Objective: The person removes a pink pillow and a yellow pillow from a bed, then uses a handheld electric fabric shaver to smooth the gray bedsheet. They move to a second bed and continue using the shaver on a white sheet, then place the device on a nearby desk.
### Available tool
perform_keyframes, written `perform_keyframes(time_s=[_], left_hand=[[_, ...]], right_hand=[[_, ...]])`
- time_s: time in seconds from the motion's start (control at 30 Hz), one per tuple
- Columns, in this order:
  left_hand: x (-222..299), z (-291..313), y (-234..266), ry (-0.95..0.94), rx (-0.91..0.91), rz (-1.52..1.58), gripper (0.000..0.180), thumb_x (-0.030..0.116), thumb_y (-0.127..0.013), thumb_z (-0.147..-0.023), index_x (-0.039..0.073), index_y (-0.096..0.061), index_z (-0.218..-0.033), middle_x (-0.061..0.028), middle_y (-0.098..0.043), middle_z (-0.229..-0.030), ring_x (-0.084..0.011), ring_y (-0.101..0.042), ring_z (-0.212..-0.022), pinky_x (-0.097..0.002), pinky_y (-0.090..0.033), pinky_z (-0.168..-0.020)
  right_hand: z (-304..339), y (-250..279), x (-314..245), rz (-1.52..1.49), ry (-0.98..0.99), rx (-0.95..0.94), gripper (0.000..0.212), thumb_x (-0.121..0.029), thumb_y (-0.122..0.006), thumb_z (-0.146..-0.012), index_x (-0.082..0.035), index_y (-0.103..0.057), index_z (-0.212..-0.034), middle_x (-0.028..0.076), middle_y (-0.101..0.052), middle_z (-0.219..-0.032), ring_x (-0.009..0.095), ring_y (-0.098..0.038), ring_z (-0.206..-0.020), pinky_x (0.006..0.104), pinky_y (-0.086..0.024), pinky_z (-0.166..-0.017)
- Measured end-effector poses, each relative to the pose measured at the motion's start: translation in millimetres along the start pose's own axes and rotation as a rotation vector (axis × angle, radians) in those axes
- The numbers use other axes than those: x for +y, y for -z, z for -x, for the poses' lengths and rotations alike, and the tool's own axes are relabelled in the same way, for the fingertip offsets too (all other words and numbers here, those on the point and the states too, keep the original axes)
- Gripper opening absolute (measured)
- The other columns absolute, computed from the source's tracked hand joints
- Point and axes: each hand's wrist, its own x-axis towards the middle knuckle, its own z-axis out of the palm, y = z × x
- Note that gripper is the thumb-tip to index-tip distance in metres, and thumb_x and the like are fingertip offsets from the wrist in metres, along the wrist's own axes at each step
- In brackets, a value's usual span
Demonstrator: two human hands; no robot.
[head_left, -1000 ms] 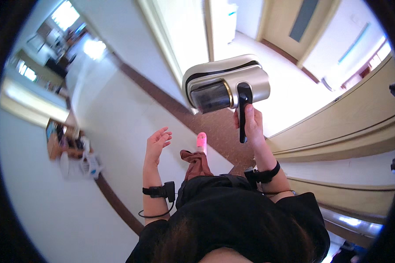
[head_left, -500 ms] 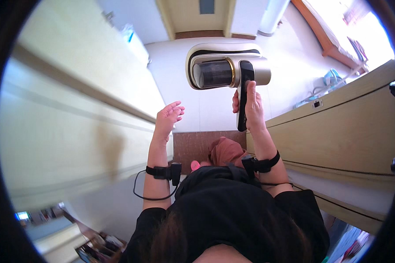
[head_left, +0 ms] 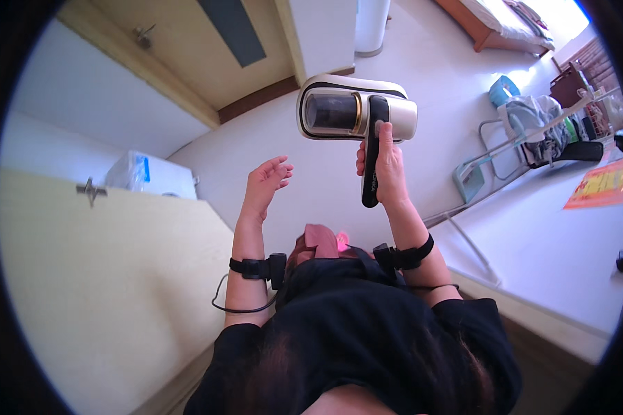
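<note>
Upper centre of the frame: you are holding up a handheld vacuum point(head_left: 356, 114), its dark see-through canister facing left, above the pale floor point(head_left: 436, 90). Your right hand point(head_left: 387, 169) is gripping the black handle, thumb resting near its top. Your left hand point(head_left: 264, 185) is hovering left of centre, apart from the vacuum, half open, fingers loosely curling. A cream door point(head_left: 97, 270) is filling the lower left; a bed point(head_left: 502, 24) is showing at upper right, a blue basin point(head_left: 503, 90) sitting below it. An orange sheet point(head_left: 599, 185) is lying at far right.
</note>
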Motion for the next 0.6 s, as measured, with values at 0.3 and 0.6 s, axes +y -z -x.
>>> perform_keyframes(time_s=[0.3,0.6], left_hand=[[73,-237,-77,0.102,-0.204,-0.098,0.038,0.012,-0.057,-0.097,0.001,-0.057,-0.134,-0.0117,-0.068,-0.116,-0.0201,-0.066,-0.104,-0.0347,-0.054,-0.09],[172,-415,-217,-0.118,-0.575,-0.151,0.036,0.011,-0.056,-0.098,0.002,-0.06,-0.133,-0.0119,-0.07,-0.113,-0.0176,-0.066,-0.102,-0.0319,-0.054,-0.089]], right_hand=[[-145,68,-64,0.217,-0.015,0.292,0.068,-0.06,-0.041,-0.102,0.0,-0.058,-0.073,0.005,-0.054,-0.058,0.014,-0.051,-0.047,0.0285,-0.042,-0.047],[-179,172,-116,0.261,0.12,0.733,0.061,-0.057,-0.046,-0.102,-0.004,-0.059,-0.074,0.003,-0.055,-0.059,0.013,-0.053,-0.047,0.0267,-0.043,-0.045]])
